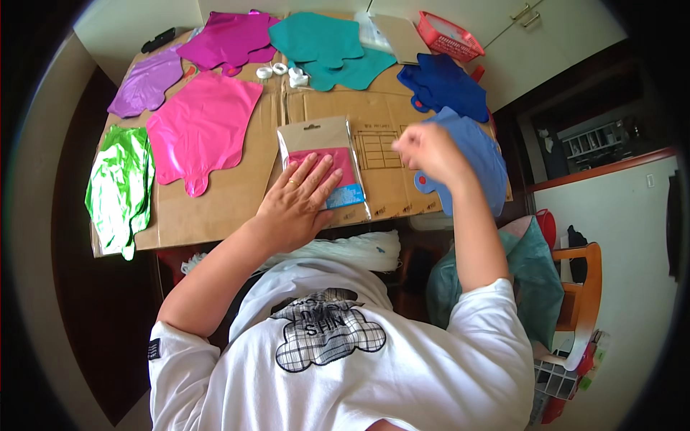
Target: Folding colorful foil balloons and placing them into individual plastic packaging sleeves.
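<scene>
1. Cardboard sheeting (237, 194) covers the bench, with flat foil balloons laid out on it: pink (201, 129), purple (147, 82), magenta (230, 39), teal (323, 47), dark blue (445, 86) and crumpled green (118, 187).
2. Left hand (298, 201) lies flat, fingers spread wide, pressing a clear packet (320, 154) with a pink balloon inside, at the near edge of the bench.
3. Right hand (428, 151) is raised and blurred; its fingers look curled, perhaps pinching the light blue balloon (481, 161), but I cannot tell for sure.
4. Judged from this, keeping the left palm firm on the packet would steady it while the balloon is drawn clear gently, without creasing the foil.
5. Small white tape rolls (280, 70) sit near the teal balloon.
</scene>
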`<state>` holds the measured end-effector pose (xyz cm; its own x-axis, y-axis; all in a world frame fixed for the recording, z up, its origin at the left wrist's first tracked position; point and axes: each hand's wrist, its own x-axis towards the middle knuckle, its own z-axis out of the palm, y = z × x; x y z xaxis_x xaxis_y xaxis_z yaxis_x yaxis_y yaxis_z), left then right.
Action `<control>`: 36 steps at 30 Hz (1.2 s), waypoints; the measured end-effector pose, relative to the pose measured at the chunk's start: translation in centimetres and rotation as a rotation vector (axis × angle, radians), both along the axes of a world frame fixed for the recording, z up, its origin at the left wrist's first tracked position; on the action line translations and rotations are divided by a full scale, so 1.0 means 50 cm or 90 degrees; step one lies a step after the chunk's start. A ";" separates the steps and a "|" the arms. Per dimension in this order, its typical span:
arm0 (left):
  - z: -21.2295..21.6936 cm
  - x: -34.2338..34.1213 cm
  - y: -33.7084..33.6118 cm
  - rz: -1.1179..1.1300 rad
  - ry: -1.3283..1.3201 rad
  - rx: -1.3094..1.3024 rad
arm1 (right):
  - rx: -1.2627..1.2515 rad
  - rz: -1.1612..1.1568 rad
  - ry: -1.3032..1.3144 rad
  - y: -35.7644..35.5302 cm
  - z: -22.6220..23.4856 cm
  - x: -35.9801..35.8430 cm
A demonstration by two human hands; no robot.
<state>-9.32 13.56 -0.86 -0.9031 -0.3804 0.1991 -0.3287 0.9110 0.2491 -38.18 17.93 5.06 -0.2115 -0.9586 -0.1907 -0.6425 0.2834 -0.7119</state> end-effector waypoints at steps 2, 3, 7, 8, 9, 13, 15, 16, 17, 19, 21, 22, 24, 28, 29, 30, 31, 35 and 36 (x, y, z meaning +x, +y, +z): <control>0.001 -0.001 -0.001 0.000 0.022 -0.012 | -0.164 -0.029 0.206 -0.072 0.001 -0.058; 0.009 -0.006 -0.004 0.004 0.007 -0.006 | -0.184 -0.051 0.209 -0.103 -0.003 -0.083; 0.039 -0.024 -0.016 0.013 0.025 -0.028 | -0.152 -0.055 0.228 -0.147 0.009 -0.081; 0.047 -0.025 -0.019 0.014 0.032 -0.027 | -0.164 -0.048 0.221 -0.154 0.013 -0.073; 0.055 -0.034 -0.021 0.005 0.047 -0.027 | -0.153 -0.051 0.224 -0.162 0.022 -0.082; 0.061 -0.034 -0.036 -0.031 0.054 -0.016 | -0.164 -0.081 0.257 -0.217 0.045 -0.202; 0.055 -0.040 -0.036 -0.026 0.084 -0.033 | -0.220 -0.112 0.290 -0.277 0.056 -0.336; 0.054 -0.048 -0.038 -0.031 0.097 -0.033 | -0.233 -0.150 0.348 -0.299 0.068 -0.418; 0.053 -0.055 -0.040 -0.031 0.109 -0.033 | -0.245 -0.185 0.404 -0.320 0.086 -0.485; 0.051 -0.056 -0.043 -0.024 0.107 -0.025 | -0.172 -0.219 0.515 -0.374 0.124 -0.557; 0.056 -0.061 -0.049 -0.019 0.104 -0.016 | -0.118 -0.209 0.507 -0.438 0.142 -0.626; 0.060 -0.061 -0.049 -0.016 0.096 -0.007 | -0.079 -0.194 0.501 -0.474 0.139 -0.648; 0.056 -0.062 -0.056 -0.013 0.074 0.009 | -0.021 -0.142 0.522 -0.533 0.125 -0.677; 0.044 -0.063 -0.065 -0.013 0.059 -0.009 | 0.082 -0.029 0.652 -0.640 0.062 -0.678; 0.043 -0.065 -0.068 -0.020 0.048 -0.013 | 0.118 -0.015 0.695 -0.656 0.042 -0.693; 0.042 -0.061 -0.069 -0.020 0.036 -0.017 | 0.128 0.006 0.699 -0.672 0.034 -0.684; 0.041 -0.058 -0.070 -0.022 0.025 -0.020 | 0.139 0.025 0.703 -0.686 0.032 -0.678; 0.036 -0.060 -0.075 -0.027 0.016 -0.026 | 0.058 0.053 0.704 -0.702 0.055 -0.712; 0.037 -0.062 -0.074 -0.025 0.018 -0.023 | 0.014 0.039 0.654 -0.699 0.069 -0.715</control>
<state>-12.42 9.86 1.00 -0.9111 -0.3365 0.2380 -0.2856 0.9318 0.2241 -73.94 -17.05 8.51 -0.2337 -0.9716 0.0372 -0.9522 0.2365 0.1936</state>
